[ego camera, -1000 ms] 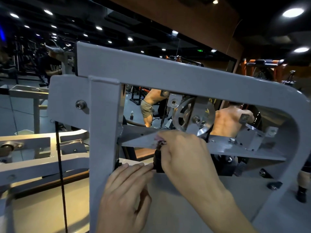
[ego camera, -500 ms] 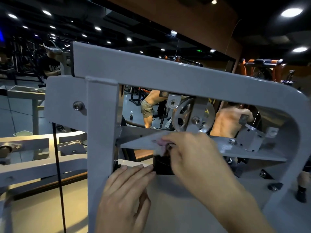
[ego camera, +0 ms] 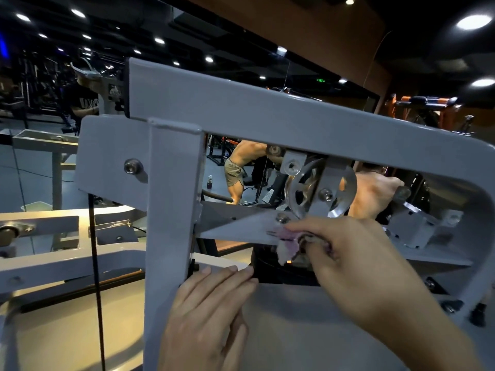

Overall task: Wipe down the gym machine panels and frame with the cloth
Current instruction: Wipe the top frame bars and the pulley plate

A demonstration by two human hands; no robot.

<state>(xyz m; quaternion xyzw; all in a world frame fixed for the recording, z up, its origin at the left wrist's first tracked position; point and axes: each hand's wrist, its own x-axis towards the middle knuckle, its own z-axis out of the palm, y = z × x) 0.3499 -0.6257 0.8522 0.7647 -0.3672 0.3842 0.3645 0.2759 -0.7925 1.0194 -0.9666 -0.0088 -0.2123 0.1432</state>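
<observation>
R hand (ego camera: pixel 345 253) grips cloth (ego camera: pixel 290 246) vs crossbar (ego camera: pixel 241 227), just below pulley (ego camera: pixel 320 190); L hand (ego camera: pixel 206 314) flat, fingers straight, below crossbar.

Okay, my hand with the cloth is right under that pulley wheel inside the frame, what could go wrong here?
Two risks. The right hand wipes the angled plate with the cloth just below the pulley; if the machine were used, loose fabric or fingertips might be drawn in. The left hand rests flat by the upright post, near a narrow gap at the dark block, a possible pinch point.
</observation>
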